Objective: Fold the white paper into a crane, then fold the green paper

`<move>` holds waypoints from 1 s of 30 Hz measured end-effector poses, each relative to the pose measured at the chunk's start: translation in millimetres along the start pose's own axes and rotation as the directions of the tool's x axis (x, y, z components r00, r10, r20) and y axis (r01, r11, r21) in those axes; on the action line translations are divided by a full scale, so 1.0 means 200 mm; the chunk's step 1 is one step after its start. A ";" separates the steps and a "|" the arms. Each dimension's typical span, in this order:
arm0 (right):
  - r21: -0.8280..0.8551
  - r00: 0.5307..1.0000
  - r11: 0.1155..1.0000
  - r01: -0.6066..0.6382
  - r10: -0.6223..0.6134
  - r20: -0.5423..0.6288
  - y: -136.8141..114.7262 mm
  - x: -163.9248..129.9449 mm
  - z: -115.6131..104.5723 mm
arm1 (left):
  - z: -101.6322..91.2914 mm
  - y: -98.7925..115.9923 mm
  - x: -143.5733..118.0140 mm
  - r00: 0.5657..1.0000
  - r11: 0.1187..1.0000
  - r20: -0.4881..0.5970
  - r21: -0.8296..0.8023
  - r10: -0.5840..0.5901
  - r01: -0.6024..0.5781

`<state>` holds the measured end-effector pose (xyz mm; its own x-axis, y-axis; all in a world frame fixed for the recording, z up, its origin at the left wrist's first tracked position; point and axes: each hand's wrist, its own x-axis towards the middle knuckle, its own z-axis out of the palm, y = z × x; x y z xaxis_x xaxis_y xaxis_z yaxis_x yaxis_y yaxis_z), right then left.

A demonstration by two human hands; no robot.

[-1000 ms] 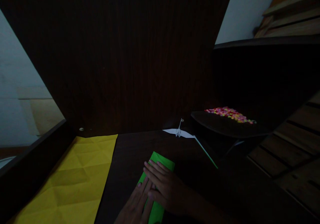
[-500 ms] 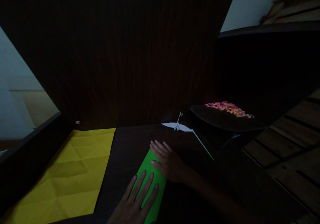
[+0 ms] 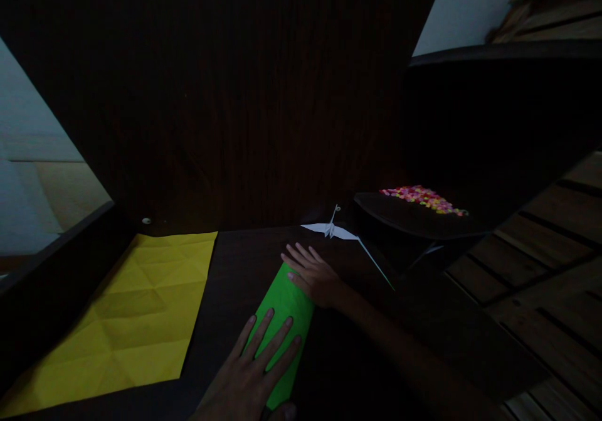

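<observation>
A green sheet of paper [image 3: 290,303], long and narrow in shape, lies slantwise on the dark wooden tabletop [image 3: 239,264]. My left hand [image 3: 256,361] rests flat on its near part with the fingers spread. Across the far end of the sheet lies my right hand [image 3: 313,277], palm down and fingers stretched out. Some of the paper is hidden beneath both hands. Just beyond my right hand sits a white folded paper crane [image 3: 330,230], its wings spread wide.
A creased yellow sheet [image 3: 153,311] covers the left side. A thin green-edged strip [image 3: 376,263] lies by the crane's right wing. Small pink, red and yellow pieces [image 3: 423,199] are heaped on a dark ledge at right. A dark upright panel [image 3: 263,95] rises behind.
My right hand has shifted slightly away from my left, toward the far end of the green paper. My left hand stays nearly in place. The view has tilted a little.
</observation>
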<state>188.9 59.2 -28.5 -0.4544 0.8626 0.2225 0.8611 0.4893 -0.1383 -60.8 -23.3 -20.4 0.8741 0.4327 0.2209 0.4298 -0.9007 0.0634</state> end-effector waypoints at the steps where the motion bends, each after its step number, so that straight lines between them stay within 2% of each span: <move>1: 0.005 0.999 1.000 -0.017 0.018 -0.037 0.00 0.00 0.00 | -0.01 0.00 0.00 1.000 1.000 0.001 -0.002 -0.002 0.002; 4: 0.033 0.983 0.997 -0.072 0.076 -0.170 0.00 -0.02 0.01 | -0.03 0.00 0.01 1.000 0.999 -0.012 0.012 -0.029 0.029; 6: 0.051 0.973 0.996 -0.079 0.088 -0.215 -0.01 -0.03 0.01 | -0.04 -0.01 0.01 0.997 0.997 -0.043 0.021 -0.067 0.068; 10: 0.091 0.972 0.991 -0.099 0.116 -0.204 -0.02 -0.05 0.00 | -0.03 -0.04 0.00 0.984 0.987 -0.087 0.045 -0.153 0.157; 15: 0.116 0.967 0.981 -0.157 0.176 -0.182 -0.07 -0.05 0.00 | -0.03 -0.05 0.00 0.973 0.973 -0.071 0.056 -0.218 0.222; 22: 0.248 0.969 0.960 -0.127 0.174 -0.178 -0.10 -0.05 0.03 | -0.06 -0.04 0.01 0.966 0.967 -0.063 -0.068 -0.251 0.247; 25: 0.396 0.957 0.909 -0.130 0.219 -0.188 -0.10 -0.04 0.02 | -0.07 -0.05 0.02 0.951 0.949 -0.094 -0.149 -0.293 0.278; 30: 0.635 0.938 0.757 -0.157 0.315 -0.143 -0.15 -0.03 -0.02 | -0.08 -0.09 0.03 0.902 0.879 -0.135 -0.322 -0.411 0.352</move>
<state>167.0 39.6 -22.8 -0.1229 0.9450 0.3032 0.5780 0.3165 -0.7522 -65.9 -4.8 -5.2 0.5810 0.7547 0.3048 0.6124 -0.6520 0.4470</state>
